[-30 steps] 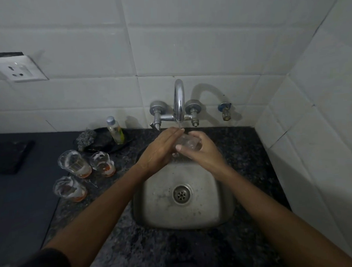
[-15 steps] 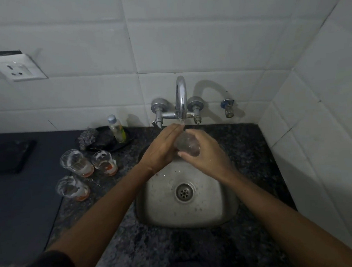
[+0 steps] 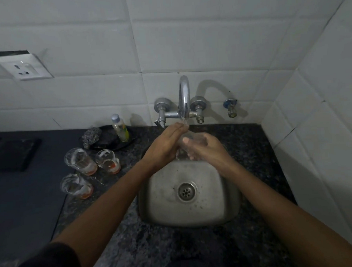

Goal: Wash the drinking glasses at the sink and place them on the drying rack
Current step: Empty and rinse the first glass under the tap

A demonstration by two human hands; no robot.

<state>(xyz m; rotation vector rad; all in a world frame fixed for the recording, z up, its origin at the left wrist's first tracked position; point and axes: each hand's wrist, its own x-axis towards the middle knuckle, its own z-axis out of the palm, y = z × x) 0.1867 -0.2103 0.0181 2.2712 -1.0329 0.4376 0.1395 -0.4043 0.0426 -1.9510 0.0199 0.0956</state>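
Note:
A clear drinking glass [image 3: 188, 142] is held under the tap [image 3: 184, 98], over the steel sink [image 3: 221, 192]. My right hand [image 3: 209, 150] wraps around it, thumb on its side. My left hand [image 3: 164, 146] lies flat against the glass's left side, fingertips in the thin stream of water. Most of the glass is hidden between the hands. Three dirty glasses with orange dregs and foam stand on the counter left of the sink: one at the back [image 3: 79, 162], one beside it [image 3: 108, 161], one nearer me [image 3: 76, 186].
A small bottle of yellow liquid [image 3: 120, 128] and a steel scrubber [image 3: 90, 136] rest on a dark dish behind the glasses. A black block [image 3: 13, 154] lies far left. A wall socket [image 3: 23, 66] is up left. Tiled wall closes the right side. No drying rack is visible.
The glass has tilted and turned between my hands under the water. My left fingers slid up towards the spout. The view shifted slightly.

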